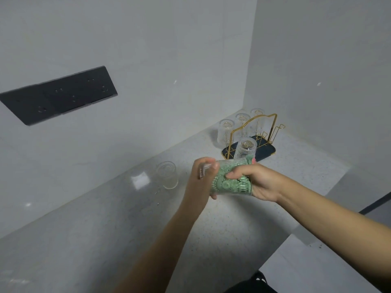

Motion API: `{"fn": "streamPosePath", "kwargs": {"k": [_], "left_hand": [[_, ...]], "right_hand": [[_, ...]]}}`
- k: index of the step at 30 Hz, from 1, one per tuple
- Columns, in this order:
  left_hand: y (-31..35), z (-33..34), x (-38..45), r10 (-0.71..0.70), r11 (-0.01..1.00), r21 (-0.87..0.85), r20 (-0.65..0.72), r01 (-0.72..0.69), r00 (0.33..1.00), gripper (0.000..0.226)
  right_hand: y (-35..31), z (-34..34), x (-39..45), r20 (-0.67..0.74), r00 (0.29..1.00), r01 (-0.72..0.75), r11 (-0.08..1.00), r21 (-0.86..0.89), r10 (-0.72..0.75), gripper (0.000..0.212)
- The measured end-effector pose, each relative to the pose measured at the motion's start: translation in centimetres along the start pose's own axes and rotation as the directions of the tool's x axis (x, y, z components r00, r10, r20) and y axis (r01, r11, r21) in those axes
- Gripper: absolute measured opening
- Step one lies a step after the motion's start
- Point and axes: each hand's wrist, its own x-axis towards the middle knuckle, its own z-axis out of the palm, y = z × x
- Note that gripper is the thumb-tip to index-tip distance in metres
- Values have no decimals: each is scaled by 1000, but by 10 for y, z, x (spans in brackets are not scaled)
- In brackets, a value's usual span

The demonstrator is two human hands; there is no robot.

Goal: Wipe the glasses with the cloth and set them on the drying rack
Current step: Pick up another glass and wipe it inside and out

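I hold a ribbed clear glass (pixel 230 176) sideways above the counter. My left hand (pixel 201 180) grips its base end. The green cloth (pixel 227 183) shows through the glass wall, stuffed inside it, and a bit sticks out at the mouth. My right hand (pixel 258 182) curls round the mouth end of the glass and the cloth. The gold wire drying rack (pixel 254 132) on its dark tray (pixel 268 151) stands at the back right. Several ribbed glasses hang upside down on it, one (pixel 245 148) nearest me. Another clear glass (pixel 168 174) stands upside down on the counter, left of my hands.
The speckled white counter (pixel 222 225) runs into a corner between two pale walls. A dark socket panel (pixel 61 95) is set in the left wall. The counter's front edge drops off at the lower right.
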Motion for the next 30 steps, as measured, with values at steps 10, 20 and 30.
{"fn": "streamPosePath", "kwargs": {"k": [10, 20, 30], "left_hand": [[16, 0, -5, -408, 909, -7, 182, 416, 895, 48], [1, -8, -4, -239, 955, -102, 295, 279, 925, 52], [-19, -6, -9, 48, 999, -25, 62, -46, 997, 57]], "right_hand": [[5, -1, 1, 19, 1000, 6, 752, -660, 8, 45], [12, 5, 0, 170, 985, 121, 746, -654, -10, 21], [6, 0, 1, 57, 998, -22, 999, -50, 24, 43]]}}
